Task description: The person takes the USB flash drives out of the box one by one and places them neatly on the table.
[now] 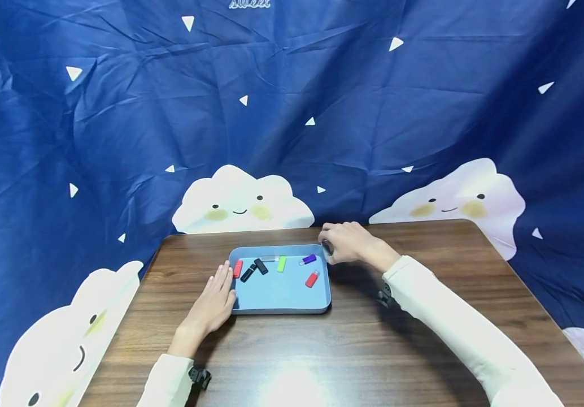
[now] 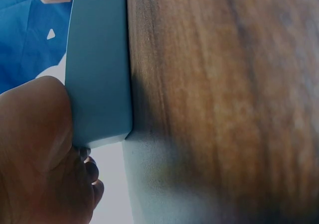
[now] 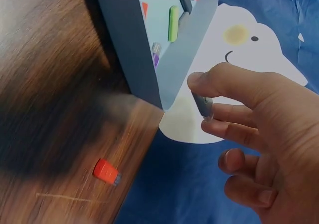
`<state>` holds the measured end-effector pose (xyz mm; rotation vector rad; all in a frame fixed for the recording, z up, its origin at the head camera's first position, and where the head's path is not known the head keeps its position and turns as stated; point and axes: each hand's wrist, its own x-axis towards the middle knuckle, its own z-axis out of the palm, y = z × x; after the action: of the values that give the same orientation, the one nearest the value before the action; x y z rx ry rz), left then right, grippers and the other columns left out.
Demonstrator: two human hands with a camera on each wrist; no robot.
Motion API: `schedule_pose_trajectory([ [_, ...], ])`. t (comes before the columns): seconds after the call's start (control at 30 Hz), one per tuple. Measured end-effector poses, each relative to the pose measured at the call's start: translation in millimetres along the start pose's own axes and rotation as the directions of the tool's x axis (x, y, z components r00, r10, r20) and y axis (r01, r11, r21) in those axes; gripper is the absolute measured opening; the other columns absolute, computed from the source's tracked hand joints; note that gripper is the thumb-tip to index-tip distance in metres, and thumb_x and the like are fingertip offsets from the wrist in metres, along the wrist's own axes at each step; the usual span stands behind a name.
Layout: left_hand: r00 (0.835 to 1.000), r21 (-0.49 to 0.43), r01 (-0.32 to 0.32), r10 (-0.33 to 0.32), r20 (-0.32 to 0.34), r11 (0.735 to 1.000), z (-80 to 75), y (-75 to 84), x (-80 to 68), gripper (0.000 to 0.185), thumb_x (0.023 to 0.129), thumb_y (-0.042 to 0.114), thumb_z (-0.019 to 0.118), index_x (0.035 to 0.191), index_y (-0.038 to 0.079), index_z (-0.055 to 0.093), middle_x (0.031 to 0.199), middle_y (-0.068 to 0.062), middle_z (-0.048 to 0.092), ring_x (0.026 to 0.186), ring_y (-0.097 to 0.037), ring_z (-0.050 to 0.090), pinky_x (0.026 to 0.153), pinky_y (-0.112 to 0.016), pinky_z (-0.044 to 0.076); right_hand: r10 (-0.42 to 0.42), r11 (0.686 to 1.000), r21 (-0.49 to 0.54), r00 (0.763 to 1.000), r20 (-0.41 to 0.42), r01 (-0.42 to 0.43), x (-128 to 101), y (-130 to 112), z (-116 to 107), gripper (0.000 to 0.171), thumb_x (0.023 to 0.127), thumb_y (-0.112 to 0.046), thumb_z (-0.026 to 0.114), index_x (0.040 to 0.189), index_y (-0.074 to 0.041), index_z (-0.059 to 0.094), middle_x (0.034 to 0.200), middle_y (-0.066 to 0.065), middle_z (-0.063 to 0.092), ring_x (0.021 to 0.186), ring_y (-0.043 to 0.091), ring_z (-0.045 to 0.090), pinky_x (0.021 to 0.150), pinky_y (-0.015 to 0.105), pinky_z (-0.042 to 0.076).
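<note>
While the left hand (image 1: 214, 302) lies flat on the counter (image 1: 424, 339) with its fingers straight and pressed against the near-left wall of the blue tray (image 1: 282, 308), the right hand (image 1: 349, 242) hovers at the tray's far-right corner, pinching a small grey USB stick (image 3: 203, 106) between thumb and forefinger. The right wrist view shows that stick held just outside the corner, its clear end pointing down, with the other fingers loosely curled beneath it.

Inside the tray lie the other sticks: a red one (image 1: 238, 268) at the far left, two black ones (image 1: 253, 268) crossing each other, a green one (image 1: 282, 263), a purple one (image 1: 309, 259) near the far-right corner, and another red one (image 1: 312, 278) nearer. A small red cap (image 3: 106, 171) sits on the counter outside the tray, at the counter's far edge.

To handle this well, I would judge that the pinch should stay on the stick's body, not on its clear tip, since a short smooth piece can pivot or slip between two fingers. The left hand's brace matters: the tray is light and looks likely to slide if the right hand bumps its wall. The purple stick lies close to that corner, so any move over the rim should go in high enough to avoid knocking it. The loose cap is near the drop and could be swept off by a sleeve (image 1: 449, 316).
</note>
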<state>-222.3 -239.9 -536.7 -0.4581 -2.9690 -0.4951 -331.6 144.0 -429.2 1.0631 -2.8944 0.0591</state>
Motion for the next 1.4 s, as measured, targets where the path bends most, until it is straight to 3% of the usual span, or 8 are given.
schedule_pose_trajectory([
  [0.4, 0.999, 0.018, 0.027, -0.028, 0.028, 0.999, -2.4, -0.2, -2.6, 0.063, 0.112, 0.02, 0.043, 0.164, -0.01, 0.026, 0.177, -0.023, 0.018, 0.164, -0.043, 0.021, 0.133, -0.06, 0.023, 0.007, 1.0, 0.012, 0.999, -0.041, -0.006, -16.0, 14.3, -3.9, 0.037, 0.076, -0.033, 0.085, 0.109, -0.018, 0.077, 0.096, -0.005, 0.062, 0.066, 0.015, 0.056, 0.054, 0.035, 0.046],
  [0.73, 0.999, 0.02, 0.031, -0.031, 0.023, 0.999, -1.9, 0.4, -1.7, 0.063, 0.112, 0.02, 0.044, 0.165, -0.009, 0.025, 0.177, -0.022, 0.018, 0.164, -0.042, 0.02, 0.133, -0.059, 0.023, 0.044, 0.999, 0.002, 0.997, -0.069, -0.044, -30.4, 32.5, -10.2, 0.037, 0.075, -0.031, 0.085, 0.109, -0.019, 0.077, 0.104, -0.003, 0.067, 0.068, 0.018, 0.058, 0.062, 0.043, 0.054],
  [1.17, 1.0, 0.002, -0.002, 0.002, -0.012, 1.0, 2.4, -3.2, -0.8, 0.062, 0.11, 0.02, 0.042, 0.163, -0.011, 0.03, 0.175, -0.026, 0.022, 0.162, -0.047, 0.024, 0.131, -0.064, 0.026, 0.102, 0.995, 0.014, 0.993, -0.066, -0.102, -45.9, 56.6, -3.3, 0.045, 0.074, -0.031, 0.087, 0.115, -0.016, 0.078, 0.107, -0.001, 0.07, 0.076, 0.024, 0.063, 0.062, 0.048, 0.056],
  [1.4, 1.0, 0.013, 0.018, -0.018, 0.012, 1.0, -1.7, 1.6, -0.6, 0.063, 0.111, 0.02, 0.044, 0.164, -0.01, 0.028, 0.176, -0.024, 0.02, 0.163, -0.044, 0.023, 0.132, -0.061, 0.025, 0.128, 0.992, 0.026, 0.991, -0.044, -0.127, -51.2, 66.6, 4.9, 0.044, 0.073, -0.029, 0.086, 0.114, -0.015, 0.078, 0.105, 0.002, 0.069, 0.075, 0.025, 0.064, 0.063, 0.049, 0.056],
])
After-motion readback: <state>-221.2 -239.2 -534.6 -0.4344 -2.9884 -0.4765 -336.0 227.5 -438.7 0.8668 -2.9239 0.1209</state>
